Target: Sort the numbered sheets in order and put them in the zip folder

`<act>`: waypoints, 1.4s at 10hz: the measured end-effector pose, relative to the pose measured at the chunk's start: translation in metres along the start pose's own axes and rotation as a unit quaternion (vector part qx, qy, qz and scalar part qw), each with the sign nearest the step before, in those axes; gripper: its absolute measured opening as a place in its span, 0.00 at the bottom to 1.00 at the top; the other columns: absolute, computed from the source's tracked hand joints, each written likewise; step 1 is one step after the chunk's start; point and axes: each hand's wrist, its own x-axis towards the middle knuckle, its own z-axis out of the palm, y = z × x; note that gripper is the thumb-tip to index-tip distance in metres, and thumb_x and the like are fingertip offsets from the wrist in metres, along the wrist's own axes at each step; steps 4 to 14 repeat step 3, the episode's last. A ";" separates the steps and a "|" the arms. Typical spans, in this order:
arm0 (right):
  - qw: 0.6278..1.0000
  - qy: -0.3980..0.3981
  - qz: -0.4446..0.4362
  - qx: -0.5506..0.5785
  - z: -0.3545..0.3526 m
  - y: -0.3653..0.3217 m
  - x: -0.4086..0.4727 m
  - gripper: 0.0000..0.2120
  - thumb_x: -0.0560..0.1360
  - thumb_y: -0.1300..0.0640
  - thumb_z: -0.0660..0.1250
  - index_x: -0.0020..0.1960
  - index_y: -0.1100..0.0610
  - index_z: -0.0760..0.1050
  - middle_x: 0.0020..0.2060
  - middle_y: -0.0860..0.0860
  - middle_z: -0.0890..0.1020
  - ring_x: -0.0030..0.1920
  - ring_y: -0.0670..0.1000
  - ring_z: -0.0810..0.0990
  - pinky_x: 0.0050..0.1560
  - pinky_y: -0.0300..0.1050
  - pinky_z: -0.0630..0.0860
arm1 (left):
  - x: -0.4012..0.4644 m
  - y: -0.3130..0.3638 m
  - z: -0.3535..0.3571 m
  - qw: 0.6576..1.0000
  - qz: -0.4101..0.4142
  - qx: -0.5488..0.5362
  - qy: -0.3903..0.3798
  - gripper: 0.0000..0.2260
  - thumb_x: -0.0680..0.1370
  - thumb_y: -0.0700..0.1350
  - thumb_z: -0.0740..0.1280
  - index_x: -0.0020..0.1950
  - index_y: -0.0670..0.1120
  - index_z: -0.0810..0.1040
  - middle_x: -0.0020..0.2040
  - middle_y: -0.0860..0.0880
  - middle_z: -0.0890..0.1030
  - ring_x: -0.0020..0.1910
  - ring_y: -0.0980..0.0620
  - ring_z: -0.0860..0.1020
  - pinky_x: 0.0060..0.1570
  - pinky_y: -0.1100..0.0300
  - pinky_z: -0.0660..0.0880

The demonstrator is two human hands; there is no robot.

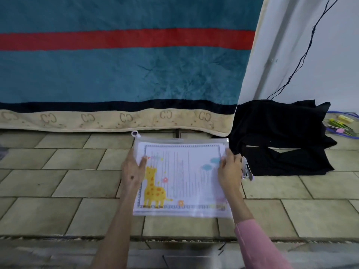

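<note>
**Sheets inside the zip folder, both hands on its sides**

Now the clear zip folder lies flat on the tiled floor, just in front of the hanging edge of a teal blanket with a red stripe. The sheets sit inside it, the top one showing a yellow giraffe and a patterned border. The zip pull rests at the folder's far left corner. The left hand holds the folder's left edge, thumb laid over the plastic. The right hand grips the right edge with curled fingers. A black cloth lies heaped on the floor just right of the folder, and a small object beside the right hand is too blurred to name.
</note>
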 end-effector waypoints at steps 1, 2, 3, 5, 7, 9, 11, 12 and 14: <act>0.985 -0.078 0.005 -0.154 0.022 0.018 -0.018 0.27 0.81 0.43 0.47 0.75 0.56 0.56 0.74 0.56 0.61 0.74 0.57 0.54 0.72 0.58 0.50 | -0.010 -0.032 0.025 0.977 0.008 0.194 -0.091 0.29 0.79 0.59 0.53 0.77 0.53 0.49 0.76 0.43 0.59 0.75 0.45 0.57 0.70 0.46 0.55; 0.978 -0.098 -0.018 -0.183 0.030 0.019 -0.019 0.41 0.72 0.37 0.30 0.76 0.59 0.52 0.76 0.57 0.56 0.77 0.56 0.47 0.74 0.55 0.45 | -0.020 -0.034 0.033 0.959 -0.008 0.257 -0.119 0.27 0.80 0.61 0.47 0.76 0.57 0.44 0.78 0.45 0.47 0.77 0.48 0.45 0.73 0.45 0.44; 0.984 -0.066 -0.041 -0.160 0.029 0.017 -0.016 0.45 0.67 0.37 0.28 0.76 0.60 0.52 0.76 0.58 0.55 0.77 0.56 0.47 0.75 0.52 0.45 | -0.017 -0.036 0.033 0.964 -0.006 0.238 -0.116 0.28 0.79 0.62 0.46 0.76 0.56 0.43 0.78 0.45 0.44 0.77 0.47 0.42 0.73 0.45 0.41; 0.984 -0.066 -0.041 -0.160 0.029 0.017 -0.016 0.45 0.67 0.37 0.28 0.76 0.60 0.52 0.76 0.58 0.55 0.77 0.56 0.47 0.75 0.52 0.45 | -0.017 -0.036 0.033 0.964 -0.006 0.238 -0.116 0.28 0.79 0.62 0.46 0.76 0.56 0.43 0.78 0.45 0.44 0.77 0.47 0.42 0.73 0.45 0.41; 0.984 -0.066 -0.041 -0.160 0.029 0.017 -0.016 0.45 0.67 0.37 0.28 0.76 0.60 0.52 0.76 0.58 0.55 0.77 0.56 0.47 0.75 0.52 0.45 | -0.017 -0.036 0.033 0.964 -0.006 0.238 -0.116 0.28 0.79 0.62 0.46 0.76 0.56 0.43 0.78 0.45 0.44 0.77 0.47 0.42 0.73 0.45 0.41; 0.984 -0.066 -0.041 -0.160 0.029 0.017 -0.016 0.45 0.67 0.37 0.28 0.76 0.60 0.52 0.76 0.58 0.55 0.77 0.56 0.47 0.75 0.52 0.45 | -0.017 -0.036 0.033 0.964 -0.006 0.238 -0.116 0.28 0.79 0.62 0.46 0.76 0.56 0.43 0.78 0.45 0.44 0.77 0.47 0.42 0.73 0.45 0.41; 0.984 -0.066 -0.041 -0.160 0.029 0.017 -0.016 0.45 0.67 0.37 0.28 0.76 0.60 0.52 0.76 0.58 0.55 0.77 0.56 0.47 0.75 0.52 0.45 | -0.017 -0.036 0.033 0.964 -0.006 0.238 -0.116 0.28 0.79 0.62 0.46 0.76 0.56 0.43 0.78 0.45 0.44 0.77 0.47 0.42 0.73 0.45 0.41; 0.984 -0.066 -0.041 -0.160 0.029 0.017 -0.016 0.45 0.67 0.37 0.28 0.76 0.60 0.52 0.76 0.58 0.55 0.77 0.56 0.47 0.75 0.52 0.45 | -0.017 -0.036 0.033 0.964 -0.006 0.238 -0.116 0.28 0.79 0.62 0.46 0.76 0.56 0.43 0.78 0.45 0.44 0.77 0.47 0.42 0.73 0.45 0.41; 0.984 -0.066 -0.041 -0.160 0.029 0.017 -0.016 0.45 0.67 0.37 0.28 0.76 0.60 0.52 0.76 0.58 0.55 0.77 0.56 0.47 0.75 0.52 0.45 | -0.017 -0.036 0.033 0.964 -0.006 0.238 -0.116 0.28 0.79 0.62 0.46 0.76 0.56 0.43 0.78 0.45 0.44 0.77 0.47 0.42 0.73 0.45 0.41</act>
